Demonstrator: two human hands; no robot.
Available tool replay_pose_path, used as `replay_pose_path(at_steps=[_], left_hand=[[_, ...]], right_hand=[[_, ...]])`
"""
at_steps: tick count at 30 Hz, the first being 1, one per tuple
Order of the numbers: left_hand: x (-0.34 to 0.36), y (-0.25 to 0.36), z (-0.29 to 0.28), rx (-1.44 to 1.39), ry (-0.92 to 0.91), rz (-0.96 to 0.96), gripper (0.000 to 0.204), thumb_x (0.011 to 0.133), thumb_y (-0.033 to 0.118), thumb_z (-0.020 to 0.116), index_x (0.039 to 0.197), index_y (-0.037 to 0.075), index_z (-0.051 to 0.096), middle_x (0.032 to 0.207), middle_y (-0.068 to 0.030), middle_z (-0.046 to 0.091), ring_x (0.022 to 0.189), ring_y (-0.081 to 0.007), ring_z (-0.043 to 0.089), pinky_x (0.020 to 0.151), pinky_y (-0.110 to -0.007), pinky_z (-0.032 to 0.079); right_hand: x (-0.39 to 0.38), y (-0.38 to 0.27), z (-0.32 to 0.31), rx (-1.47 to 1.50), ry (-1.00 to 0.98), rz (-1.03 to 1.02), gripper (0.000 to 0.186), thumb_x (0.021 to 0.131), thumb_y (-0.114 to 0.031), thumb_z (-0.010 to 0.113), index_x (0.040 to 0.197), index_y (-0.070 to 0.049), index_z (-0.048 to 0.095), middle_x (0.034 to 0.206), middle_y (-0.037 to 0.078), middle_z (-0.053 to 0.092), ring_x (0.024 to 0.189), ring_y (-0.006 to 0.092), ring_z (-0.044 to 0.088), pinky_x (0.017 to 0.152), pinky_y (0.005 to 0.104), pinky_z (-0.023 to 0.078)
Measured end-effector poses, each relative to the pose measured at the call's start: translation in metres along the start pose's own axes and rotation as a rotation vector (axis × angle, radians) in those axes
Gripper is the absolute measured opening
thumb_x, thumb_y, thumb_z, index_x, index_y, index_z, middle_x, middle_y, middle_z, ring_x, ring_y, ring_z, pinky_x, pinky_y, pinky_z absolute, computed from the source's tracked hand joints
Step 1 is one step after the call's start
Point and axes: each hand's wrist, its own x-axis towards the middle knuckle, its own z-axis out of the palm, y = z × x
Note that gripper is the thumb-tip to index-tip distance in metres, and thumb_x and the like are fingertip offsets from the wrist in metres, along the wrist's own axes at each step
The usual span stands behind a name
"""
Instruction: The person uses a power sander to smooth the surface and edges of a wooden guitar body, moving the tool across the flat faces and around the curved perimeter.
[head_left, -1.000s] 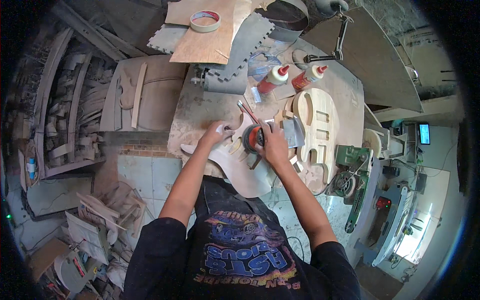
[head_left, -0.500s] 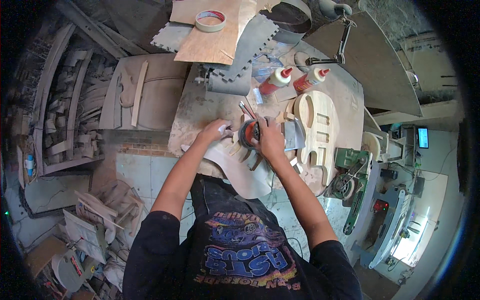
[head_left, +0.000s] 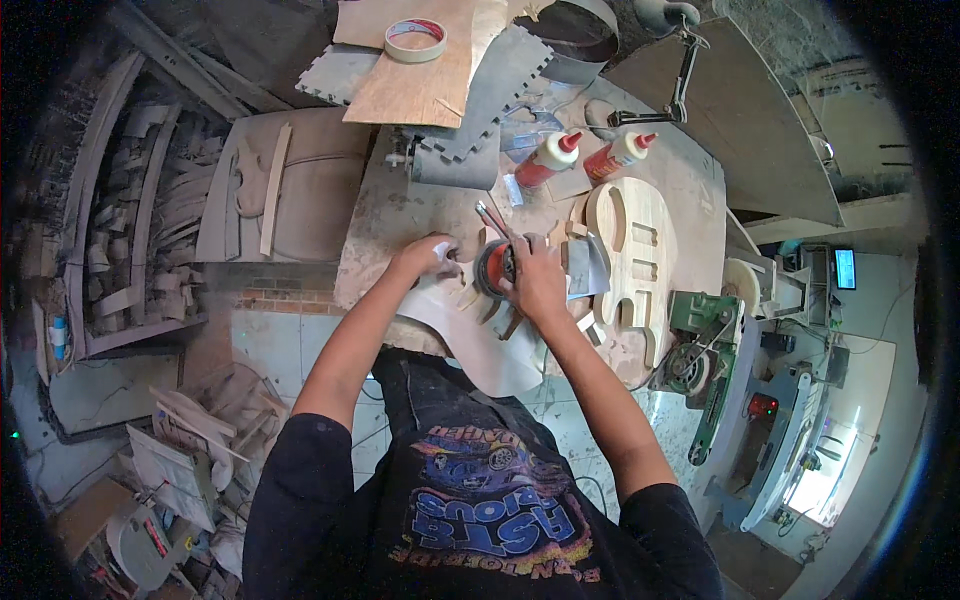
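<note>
On the workbench my right hand (head_left: 535,272) is closed on the side of a round orange-and-black object (head_left: 491,268), whose exact kind I cannot make out. To its left, my left hand (head_left: 428,257) has curled fingers close to small pale wooden pieces; what they grip, if anything, is hidden. A white patch shows on that hand. Below both hands a large pale curved sheet (head_left: 485,352) hangs over the bench's near edge. Pencils (head_left: 490,216) lie just beyond the round object. Right of my right hand rests a pale wooden guitar body (head_left: 628,245) with routed cavities.
Two red-and-white glue bottles (head_left: 548,160) stand at the far side of the bench (head_left: 385,210). A tape roll (head_left: 415,41) lies on a plywood sheet (head_left: 410,92). A lamp arm (head_left: 683,80) reaches in from the back right. A green machine (head_left: 712,350) is at the right edge.
My left hand has shifted slightly left, and the left tip of the pale sheet no longer shows. My right hand keeps its hold on the round object. The whole view has shifted slightly.
</note>
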Motion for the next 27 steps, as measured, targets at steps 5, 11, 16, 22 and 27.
replay_pose_path(at_steps=[5, 11, 16, 22, 27], left_hand=[[0.003, -0.007, -0.004, -0.158, -0.061, -0.029, 0.050, 0.086, 0.034, 0.079, 0.124, 0.004, 0.064, 0.111, -0.0172, 0.073, 0.096, -0.0308, 0.069, 0.086, -0.041, 0.054], [0.012, -0.006, 0.000, 0.030, 0.009, -0.100, 0.047, 0.084, 0.034, 0.079, 0.120, 0.007, 0.064, 0.103, -0.0131, 0.072, 0.091, -0.0292, 0.067, 0.083, -0.040, 0.054], [0.009, -0.008, -0.004, 0.006, -0.015, 0.055, 0.043, 0.081, 0.025, 0.079, 0.116, 0.006, 0.065, 0.097, -0.0105, 0.069, 0.086, -0.0254, 0.064, 0.081, -0.038, 0.053], [-0.019, -0.021, -0.001, -0.375, 0.226, 0.015, 0.031, 0.078, 0.021, 0.080, 0.102, 0.003, 0.071, 0.097, -0.0112, 0.070, 0.086, -0.0191, 0.067, 0.076, -0.035, 0.053], [-0.026, -0.010, 0.006, -0.094, 0.229, 0.120, 0.033, 0.081, 0.023, 0.082, 0.105, 0.003, 0.072, 0.105, -0.0161, 0.072, 0.097, -0.0284, 0.070, 0.082, -0.041, 0.054]], right_hand=[[0.001, -0.006, 0.001, 0.012, 0.004, 0.004, 0.077, 0.069, -0.019, 0.089, 0.137, -0.008, 0.053, 0.131, 0.018, 0.056, 0.109, 0.0441, 0.059, 0.092, 0.0519, 0.051], [-0.001, -0.006, 0.003, -0.009, -0.011, 0.048, 0.077, 0.070, -0.018, 0.088, 0.137, -0.009, 0.053, 0.131, 0.018, 0.056, 0.108, 0.0439, 0.059, 0.092, 0.0521, 0.052], [0.000, -0.013, 0.001, 0.003, -0.017, 0.038, 0.081, 0.070, -0.018, 0.089, 0.141, -0.011, 0.052, 0.131, 0.018, 0.055, 0.108, 0.0434, 0.060, 0.091, 0.0521, 0.053], [0.005, -0.021, -0.012, 0.025, -0.051, 0.035, 0.090, 0.070, -0.017, 0.089, 0.150, -0.018, 0.047, 0.130, 0.018, 0.055, 0.110, 0.0432, 0.060, 0.090, 0.0520, 0.055], [0.006, -0.025, -0.012, -0.005, 0.001, -0.023, 0.092, 0.070, -0.017, 0.089, 0.151, -0.019, 0.046, 0.129, 0.018, 0.055, 0.110, 0.0431, 0.060, 0.090, 0.0516, 0.055]])
